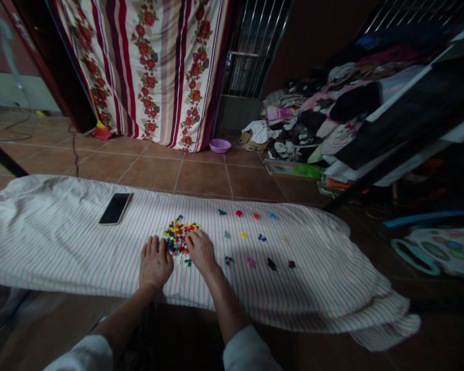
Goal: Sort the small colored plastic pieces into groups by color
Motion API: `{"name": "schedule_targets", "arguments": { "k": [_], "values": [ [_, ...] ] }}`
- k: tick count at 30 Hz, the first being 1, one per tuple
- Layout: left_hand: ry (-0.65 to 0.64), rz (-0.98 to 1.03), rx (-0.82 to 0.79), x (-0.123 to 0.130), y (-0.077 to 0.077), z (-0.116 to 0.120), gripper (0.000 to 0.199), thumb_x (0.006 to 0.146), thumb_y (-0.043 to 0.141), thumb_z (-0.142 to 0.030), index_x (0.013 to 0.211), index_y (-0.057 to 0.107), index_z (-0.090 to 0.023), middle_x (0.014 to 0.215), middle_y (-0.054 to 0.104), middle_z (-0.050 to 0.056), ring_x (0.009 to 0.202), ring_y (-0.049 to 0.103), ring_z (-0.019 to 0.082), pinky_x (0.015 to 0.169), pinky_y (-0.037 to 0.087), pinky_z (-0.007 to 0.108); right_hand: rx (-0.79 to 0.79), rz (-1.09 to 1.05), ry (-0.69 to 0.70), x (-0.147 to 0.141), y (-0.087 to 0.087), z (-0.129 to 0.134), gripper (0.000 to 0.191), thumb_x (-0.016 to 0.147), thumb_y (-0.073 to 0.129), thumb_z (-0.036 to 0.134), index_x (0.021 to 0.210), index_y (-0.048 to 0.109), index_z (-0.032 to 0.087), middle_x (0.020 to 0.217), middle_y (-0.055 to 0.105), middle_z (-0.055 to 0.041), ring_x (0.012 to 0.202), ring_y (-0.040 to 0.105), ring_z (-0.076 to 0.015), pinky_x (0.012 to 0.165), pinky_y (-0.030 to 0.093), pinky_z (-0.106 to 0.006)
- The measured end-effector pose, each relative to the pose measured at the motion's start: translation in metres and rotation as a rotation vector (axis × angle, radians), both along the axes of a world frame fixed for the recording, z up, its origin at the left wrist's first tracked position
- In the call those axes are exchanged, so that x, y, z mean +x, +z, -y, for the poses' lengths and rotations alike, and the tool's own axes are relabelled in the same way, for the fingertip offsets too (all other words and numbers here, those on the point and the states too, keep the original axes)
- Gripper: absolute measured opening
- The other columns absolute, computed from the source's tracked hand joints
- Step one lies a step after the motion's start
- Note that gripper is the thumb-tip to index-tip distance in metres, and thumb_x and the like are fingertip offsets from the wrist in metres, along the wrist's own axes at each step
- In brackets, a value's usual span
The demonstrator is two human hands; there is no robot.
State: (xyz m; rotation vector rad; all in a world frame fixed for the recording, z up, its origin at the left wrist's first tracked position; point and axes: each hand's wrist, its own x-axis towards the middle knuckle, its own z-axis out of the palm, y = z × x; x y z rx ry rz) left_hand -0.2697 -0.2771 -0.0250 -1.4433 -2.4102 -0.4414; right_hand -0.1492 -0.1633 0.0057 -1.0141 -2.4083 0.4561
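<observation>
A pile of small multicoloured pieces lies on the striped cloth. My left hand rests flat on the cloth at the pile's left edge, fingers stretched out. At the pile's right side, my right hand touches the pieces with its fingers bent; whether it holds one is too small to tell. To the right, small groups sorted by colour form three rows, among them a red group, a yellow group, a pink group and a brown group.
A phone lies on the cloth, left of the pile. Beyond the cloth are a tiled floor, a purple basin, a floral curtain and a heap of clothes.
</observation>
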Motion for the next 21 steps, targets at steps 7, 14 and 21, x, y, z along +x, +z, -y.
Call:
{"name": "schedule_targets", "arguments": {
  "k": [7, 14, 21],
  "values": [
    [0.007, -0.009, -0.003, 0.0, 0.001, 0.0, 0.046, 0.082, 0.041, -0.026, 0.121, 0.057, -0.005, 0.132, 0.054, 0.024, 0.13, 0.044, 0.034, 0.106, 0.036, 0.048, -0.043, -0.101, 0.01, 0.006, 0.012, -0.001, 0.015, 0.091, 0.047, 0.022, 0.095, 0.062, 0.022, 0.091, 0.067, -0.0023, 0.086, 0.059, -0.0151, 0.079, 0.041, -0.024],
    [0.01, -0.01, -0.017, -0.001, 0.001, 0.001, 0.047, 0.082, 0.041, -0.026, 0.121, 0.057, -0.005, 0.132, 0.054, 0.023, 0.13, 0.043, 0.034, 0.106, 0.035, 0.047, -0.09, -0.229, -0.131, 0.041, 0.018, -0.031, 0.017, 0.088, 0.047, 0.02, 0.096, 0.063, 0.021, 0.095, 0.067, -0.0032, 0.085, 0.061, -0.0142, 0.079, 0.044, -0.024],
    [0.007, -0.027, -0.011, -0.001, 0.001, 0.001, 0.047, 0.083, 0.04, -0.026, 0.121, 0.057, -0.004, 0.131, 0.054, 0.024, 0.129, 0.044, 0.034, 0.106, 0.035, 0.047, -0.043, -0.299, -0.388, 0.089, 0.009, -0.067, 0.021, 0.085, 0.046, 0.022, 0.093, 0.065, 0.018, 0.091, 0.068, -0.006, 0.082, 0.062, -0.0156, 0.077, 0.045, -0.025]
  ]
}}
